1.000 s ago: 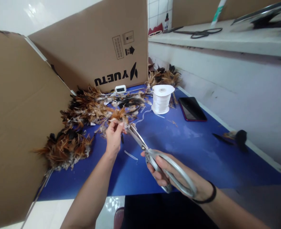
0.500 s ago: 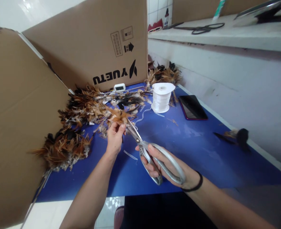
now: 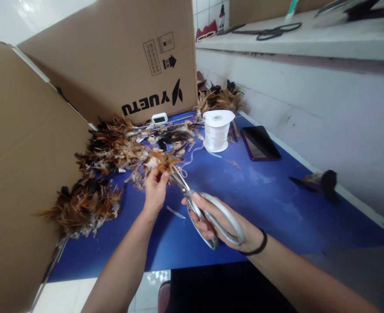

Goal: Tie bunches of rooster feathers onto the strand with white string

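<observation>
Head view, left hand pinching a wispy orange-brown feather tuft, right hand gripping silver scissors

Smooth metal, ragged feathers
Silvery metal sheen is shown by the scissors; matt cardboard is seen in the box, satiny white in the spooled ribbon, and smooth, faint gloss on the bench.

scissors: silver-grey metal, large looped handles spread apart, blades slightly parted, tilted with tips pointing away and leftward | feather tuft: orange-brown, fluffy and whitish at its left, bristling upward, mid-view | scissor tips at the tuft's right edge; contact unclear
</observation>
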Demonstrator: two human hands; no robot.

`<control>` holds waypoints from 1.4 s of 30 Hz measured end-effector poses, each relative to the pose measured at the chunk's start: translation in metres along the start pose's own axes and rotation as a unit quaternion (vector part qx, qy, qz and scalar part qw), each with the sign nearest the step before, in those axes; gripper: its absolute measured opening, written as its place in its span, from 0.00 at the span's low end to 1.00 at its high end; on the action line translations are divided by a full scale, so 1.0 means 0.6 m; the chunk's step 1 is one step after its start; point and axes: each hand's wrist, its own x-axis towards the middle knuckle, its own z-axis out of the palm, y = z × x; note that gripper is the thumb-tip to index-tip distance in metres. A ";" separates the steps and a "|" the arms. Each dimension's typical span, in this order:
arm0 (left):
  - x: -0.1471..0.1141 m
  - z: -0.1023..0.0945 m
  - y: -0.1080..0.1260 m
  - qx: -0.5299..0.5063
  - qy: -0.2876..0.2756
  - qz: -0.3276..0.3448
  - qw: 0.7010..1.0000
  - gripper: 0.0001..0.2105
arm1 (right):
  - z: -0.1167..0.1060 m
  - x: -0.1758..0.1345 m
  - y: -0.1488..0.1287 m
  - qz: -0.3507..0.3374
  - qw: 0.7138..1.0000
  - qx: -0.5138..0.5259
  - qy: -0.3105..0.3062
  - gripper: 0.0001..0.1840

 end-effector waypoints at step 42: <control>0.012 0.002 0.003 -0.180 0.037 -0.139 0.973 0.15 | -0.070 -0.073 -0.083 -0.132 0.769 -0.610 0.136 0.18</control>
